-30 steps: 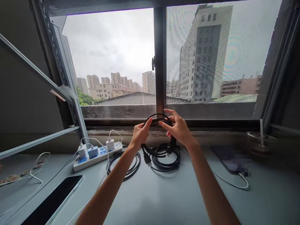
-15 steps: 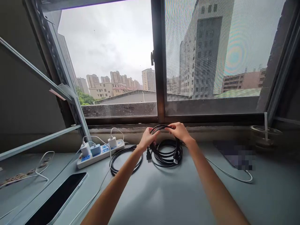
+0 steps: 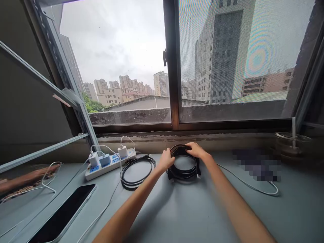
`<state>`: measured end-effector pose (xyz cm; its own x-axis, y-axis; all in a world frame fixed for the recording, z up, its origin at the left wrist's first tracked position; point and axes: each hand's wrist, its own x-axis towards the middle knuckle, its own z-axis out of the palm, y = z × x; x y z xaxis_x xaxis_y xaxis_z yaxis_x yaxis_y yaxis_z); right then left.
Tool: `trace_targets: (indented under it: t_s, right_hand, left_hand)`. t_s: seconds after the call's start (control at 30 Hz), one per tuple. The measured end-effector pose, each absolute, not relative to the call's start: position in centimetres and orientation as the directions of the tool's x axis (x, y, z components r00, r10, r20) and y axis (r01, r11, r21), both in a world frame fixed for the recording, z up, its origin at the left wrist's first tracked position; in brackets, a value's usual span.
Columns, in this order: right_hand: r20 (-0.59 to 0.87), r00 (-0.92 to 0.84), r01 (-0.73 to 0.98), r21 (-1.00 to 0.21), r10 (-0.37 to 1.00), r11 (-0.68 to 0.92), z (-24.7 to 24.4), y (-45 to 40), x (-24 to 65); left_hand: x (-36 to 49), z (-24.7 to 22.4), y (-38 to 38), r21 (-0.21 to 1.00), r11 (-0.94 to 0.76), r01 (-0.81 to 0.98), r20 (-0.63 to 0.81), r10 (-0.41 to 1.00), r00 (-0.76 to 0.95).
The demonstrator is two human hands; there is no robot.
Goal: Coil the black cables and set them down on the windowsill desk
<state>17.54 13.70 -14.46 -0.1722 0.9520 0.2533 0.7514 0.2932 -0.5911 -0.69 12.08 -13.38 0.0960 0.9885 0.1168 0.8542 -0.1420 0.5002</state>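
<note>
A coil of black cable (image 3: 186,176) lies on the table below the window, with dark plugs hanging at its front left and front right. My left hand (image 3: 167,159) is closed around the coil's upper left side. Across from it, my right hand (image 3: 196,150) pinches the upper right side. The held loops sit low over another black coil, and where one ends and the other begins is hard to tell. Apart from these, a second coiled black cable (image 3: 124,184) rests to the left of my left hand.
A white power strip (image 3: 110,166) with chargers stands at the left. A black-screened phone (image 3: 63,213) lies nearer. White cables (image 3: 107,205) cross the table. At the right are a lidded cup with straw (image 3: 291,153) and a pixelated dark object (image 3: 258,165). Metal shelving (image 3: 76,98) rises at the left.
Both my hands have lowered the held loops toward the coil beneath, and everything has shifted slightly right in view. A blurred shape has appeared at the far left edge.
</note>
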Motion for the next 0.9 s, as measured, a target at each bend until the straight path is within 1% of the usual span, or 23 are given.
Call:
trace_targets:
  t_s: [0.07, 0.13, 0.27, 0.37, 0.53, 0.73, 0.9]
  right_hand:
    - [0.246, -0.117, 0.801, -0.549, 0.962, 0.238, -14.7, 13.6, 17.3]
    - [0.253, -0.065, 0.836, -0.515, 0.965, 0.191, -14.9, 13.5, 17.1]
    - [0.242, 0.037, 0.867, -0.49, 0.97, 0.089, -15.6, 13.6, 16.6]
    - [0.213, 0.076, 0.864, -0.502, 0.974, 0.043, -16.3, 13.9, 16.6]
    - [0.212, 0.087, 0.854, -0.519, 0.973, 0.036, -17.1, 14.2, 16.5]
    - [0.187, 0.154, 0.855, -0.518, 0.97, -0.036, -18.0, 14.4, 16.0]
    - [0.182, 0.148, 0.839, -0.544, 0.972, -0.026, -18.3, 14.6, 16.3]
  left_hand:
    - [-1.0, -13.5, 12.0, 0.43, -0.099, 0.897, 0.107, 0.993, 0.058]
    - [-1.5, -13.4, 12.0, 0.385, -0.051, 0.921, 0.084, 0.996, 0.02]
    - [-2.0, -13.3, 12.3, 0.36, -0.001, 0.933, 0.014, 1.0, -0.004]
    - [-2.1, -13.3, 12.5, 0.379, 0.002, 0.925, -0.016, 1.0, 0.004]
    - [-2.4, -13.4, 12.6, 0.445, -0.02, 0.895, -0.063, 0.997, 0.053]
    - [-3.0, -13.7, 13.7, 0.484, -0.002, 0.875, -0.168, 0.981, 0.095]
    - [-3.3, -14.3, 14.4, 0.514, 0.02, 0.858, -0.177, 0.981, 0.083]
